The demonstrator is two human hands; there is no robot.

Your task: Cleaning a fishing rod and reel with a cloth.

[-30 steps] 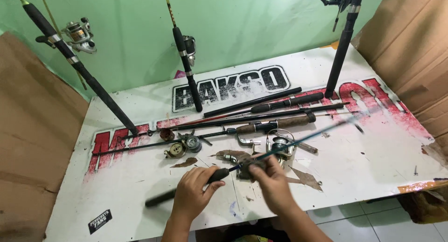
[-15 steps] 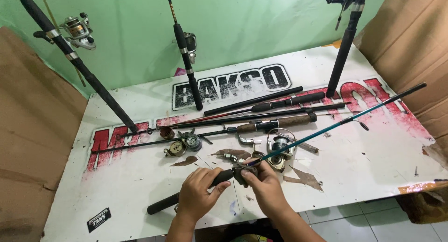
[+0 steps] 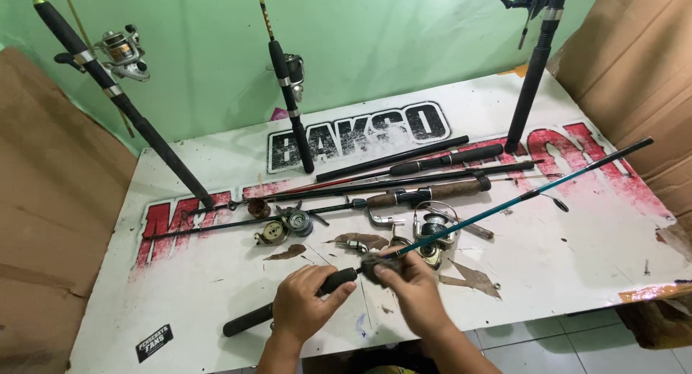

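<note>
Left hand grips black handle of fishing rod over desk; right hand pinches dark rag around shaft near handle. Shaft beyond rag untouched, slanting up right. Spare reels lie just behind.

Your view is bright and evenly lit from above; shadows under your hands are soft and faint; focus stays sharp; straight edges bow slightly near the frame's corners.
</note>
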